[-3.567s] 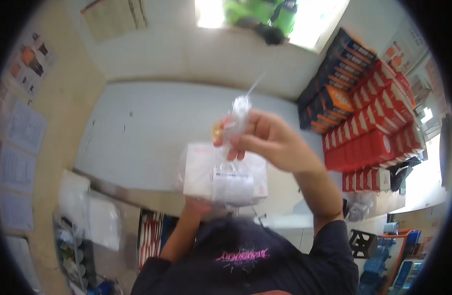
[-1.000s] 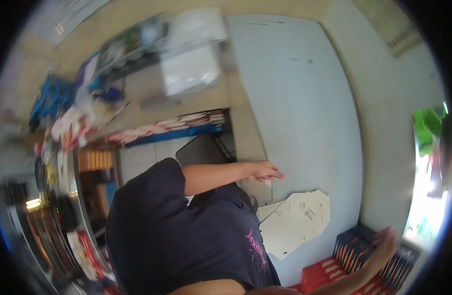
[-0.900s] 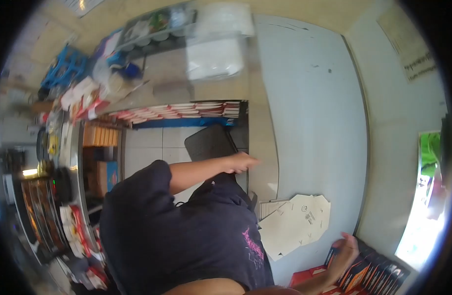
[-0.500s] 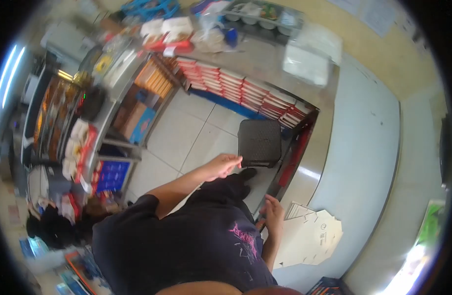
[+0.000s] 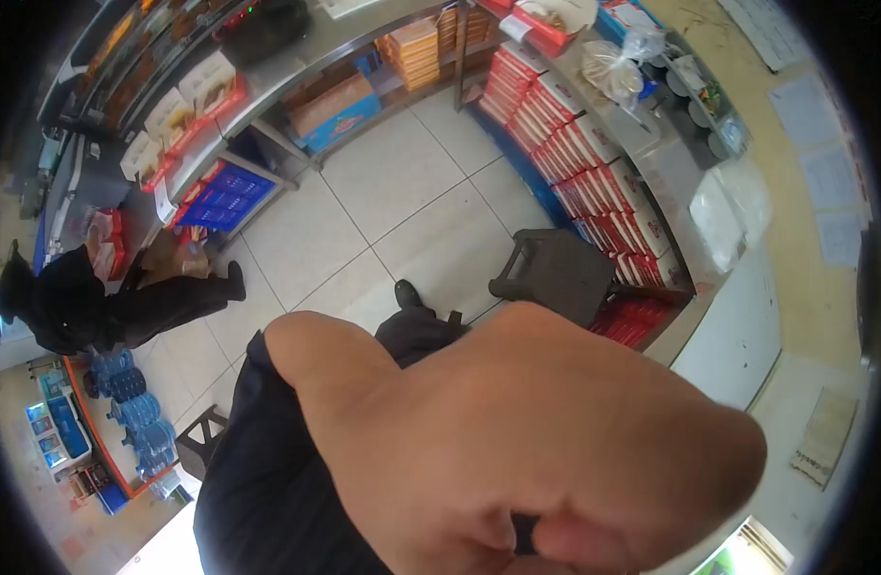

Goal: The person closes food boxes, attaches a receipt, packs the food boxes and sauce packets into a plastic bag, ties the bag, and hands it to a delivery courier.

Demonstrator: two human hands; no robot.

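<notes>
My left hand (image 5: 594, 422) is raised very close to the camera and fills the lower middle and right of the view. Its bent arm comes out of a dark sleeve (image 5: 268, 412) on the left. The fingers look curled under, with a small dark gap beside a fingertip near the lower edge. Whatever they may hold is hidden. Beyond the hand stands a dark plastic stool (image 5: 560, 273), apart from it on the floor. My right hand is out of view.
Red and white boxes (image 5: 594, 182) are stacked under the counter on the right. A blue carton (image 5: 340, 120) sits on a lower shelf. At the left is another person in dark clothes (image 5: 86, 297), near water bottles (image 5: 139, 412). Pale tiles (image 5: 335, 249) cover the floor.
My left hand has come up from waist height to close before the camera. My right hand and the flat cartons have left the view, which has turned leftward.
</notes>
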